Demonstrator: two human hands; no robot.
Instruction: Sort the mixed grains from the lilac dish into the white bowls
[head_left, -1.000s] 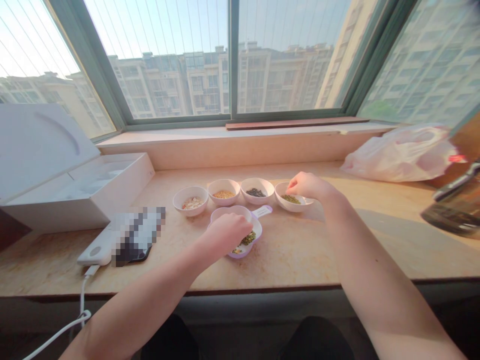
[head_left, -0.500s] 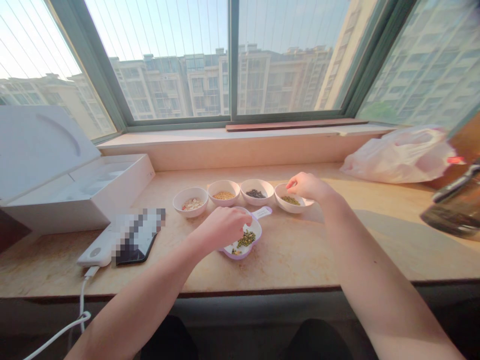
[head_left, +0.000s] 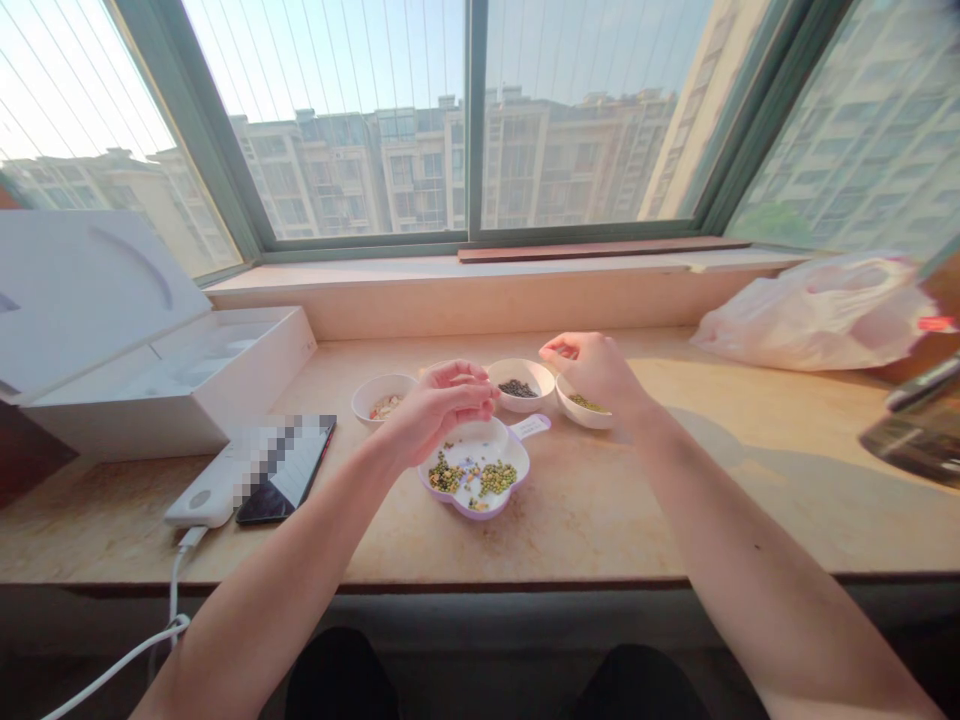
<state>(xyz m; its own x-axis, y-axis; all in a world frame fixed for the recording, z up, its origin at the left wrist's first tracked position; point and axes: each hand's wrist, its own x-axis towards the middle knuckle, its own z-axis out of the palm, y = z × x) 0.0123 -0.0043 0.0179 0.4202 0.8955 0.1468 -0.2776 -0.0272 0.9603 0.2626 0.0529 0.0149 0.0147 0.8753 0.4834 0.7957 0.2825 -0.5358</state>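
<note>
My left hand [head_left: 448, 400] is raised over the back edge of a white-and-purple divided dish [head_left: 480, 510], its fingers bent and the tips close to the thumb. Whatever they pinch is too small to name. In the dish lie small piles of mixed beans [head_left: 445, 475] and green beans [head_left: 498, 478]. My right hand [head_left: 592, 372] hovers above the gap between a bowl of dark beans [head_left: 517, 387] and a bowl of green beans [head_left: 587, 403]. Its fingertips are pressed together, and their contents cannot be made out.
A bowl of pale flat seeds [head_left: 385, 400] stands at the left; another bowl beside it is mostly behind my left hand. Further left are a phone [head_left: 292, 475], a white power bank [head_left: 202, 495] with a cable and an open white box [head_left: 187, 375]. A plastic bag [head_left: 810, 310] lies right.
My left hand has lifted from inside the dish toward its back edge, uncovering the bean piles. My right hand has come up out of the green bean bowl and shifted left.
</note>
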